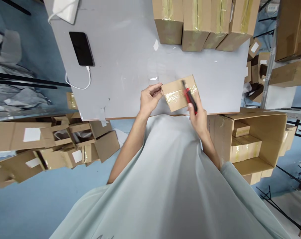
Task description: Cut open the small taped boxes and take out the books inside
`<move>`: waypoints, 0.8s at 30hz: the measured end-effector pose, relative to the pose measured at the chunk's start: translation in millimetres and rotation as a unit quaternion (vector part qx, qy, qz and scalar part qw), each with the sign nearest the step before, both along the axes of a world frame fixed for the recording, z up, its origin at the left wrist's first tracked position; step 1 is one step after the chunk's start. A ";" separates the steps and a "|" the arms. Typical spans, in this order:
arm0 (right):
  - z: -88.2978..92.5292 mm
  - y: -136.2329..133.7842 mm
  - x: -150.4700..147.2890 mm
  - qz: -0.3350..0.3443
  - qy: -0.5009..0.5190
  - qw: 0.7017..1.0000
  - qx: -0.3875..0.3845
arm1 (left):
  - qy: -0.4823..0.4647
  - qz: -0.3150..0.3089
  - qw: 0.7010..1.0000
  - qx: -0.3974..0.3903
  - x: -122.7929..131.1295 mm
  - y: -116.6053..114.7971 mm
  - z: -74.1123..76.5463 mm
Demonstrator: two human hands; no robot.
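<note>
A small taped cardboard box (175, 88) lies tilted near the front edge of the grey table, a strip of clear yellowish tape running across its top. At its left end, the fingers and thumb of my left hand (150, 98) close on the corner. My right hand (198, 114) grips a red and black utility knife (190, 98) over the right part of the box, its tip pointing up and away from me. Whether the blade touches the tape I cannot tell.
Several taped cartons (195, 36) stand at the table's back right. A black phone (82, 49) with a white cable lies left, below a white power bank (65, 10). A large open carton (272, 142) holding smaller boxes is at right; opened boxes (58, 142) pile at left.
</note>
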State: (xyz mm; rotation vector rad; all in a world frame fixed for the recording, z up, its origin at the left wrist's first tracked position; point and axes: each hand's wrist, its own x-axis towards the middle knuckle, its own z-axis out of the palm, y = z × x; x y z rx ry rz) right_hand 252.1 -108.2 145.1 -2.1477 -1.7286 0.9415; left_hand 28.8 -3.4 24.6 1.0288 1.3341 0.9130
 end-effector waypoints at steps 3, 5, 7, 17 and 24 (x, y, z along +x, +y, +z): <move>9.0 -4.7 -22.5 0.049 0.058 0.996 -0.038 | -0.004 -0.011 1.000 -0.003 -1.6 2.5 2.0; 9.7 -4.5 -31.7 0.063 0.053 0.995 -0.051 | 0.009 -0.018 1.000 -0.003 -2.3 4.7 4.5; 9.8 -3.3 -36.0 0.069 0.036 0.995 -0.058 | 0.029 -0.022 0.999 -0.003 -2.7 6.8 7.0; 29.2 -0.4 -63.7 0.131 -0.147 0.965 -0.174 | 0.037 -0.027 0.999 0.003 -1.7 6.9 5.8; 44.4 1.9 -79.6 0.162 -0.210 0.941 -0.210 | 0.049 -0.009 0.999 0.006 4.1 1.6 1.4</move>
